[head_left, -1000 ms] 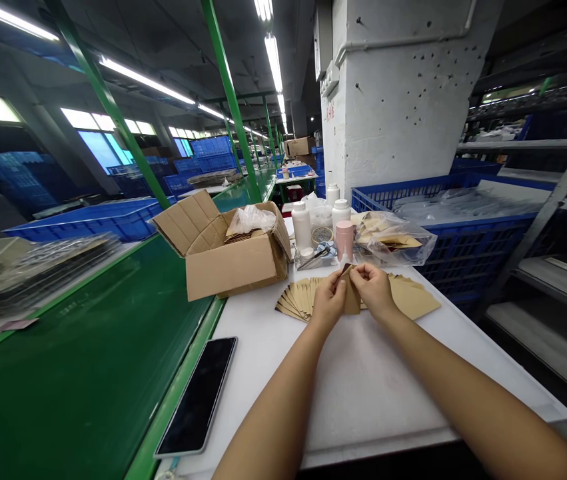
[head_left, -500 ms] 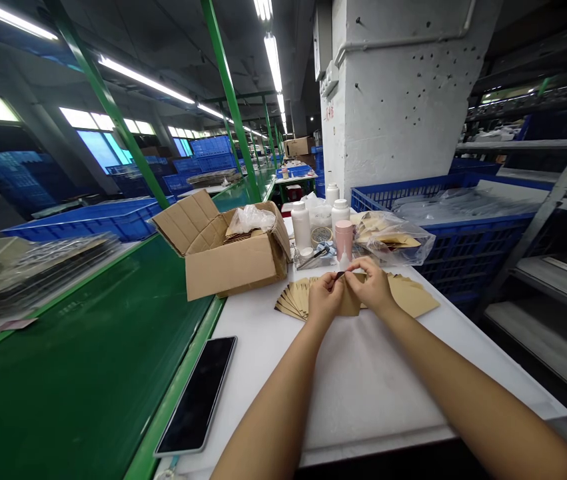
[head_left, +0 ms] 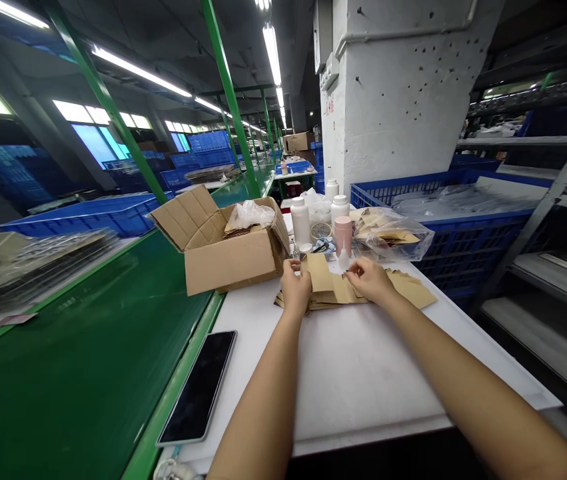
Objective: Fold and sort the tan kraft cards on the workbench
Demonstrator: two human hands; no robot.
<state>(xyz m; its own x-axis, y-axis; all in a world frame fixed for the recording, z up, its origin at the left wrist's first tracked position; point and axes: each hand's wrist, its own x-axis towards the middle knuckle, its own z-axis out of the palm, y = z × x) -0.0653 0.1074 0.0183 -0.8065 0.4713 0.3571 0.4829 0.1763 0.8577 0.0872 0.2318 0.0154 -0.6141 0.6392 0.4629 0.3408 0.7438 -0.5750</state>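
Kraft paper envelopes (head_left: pixel 326 293) lie in a loose pile on the white table (head_left: pixel 363 373), with one standing up at a tilt in the middle. My left hand (head_left: pixel 296 287) grips the pile's left side and that tilted envelope. My right hand (head_left: pixel 370 280) rests at the pile's right side, its fingertips on the paper. Whether those fingers pinch anything is hidden. A clear plastic bag of more kraft envelopes (head_left: pixel 388 237) lies just beyond the pile, and a pink bottle (head_left: pixel 343 233) stands beside it.
A black phone (head_left: pixel 197 387) lies near the table's left edge, beside a green conveyor bench (head_left: pixel 78 353). An open cardboard box (head_left: pixel 228 260) stands to the far left, white bottles (head_left: pixel 300 221) behind the pile, and a blue crate (head_left: pixel 463 233) beyond the right edge.
The fanned envelopes have been pushed together into a pile. My left hand has moved left and down, away from my right hand, and the view has tilted slightly.
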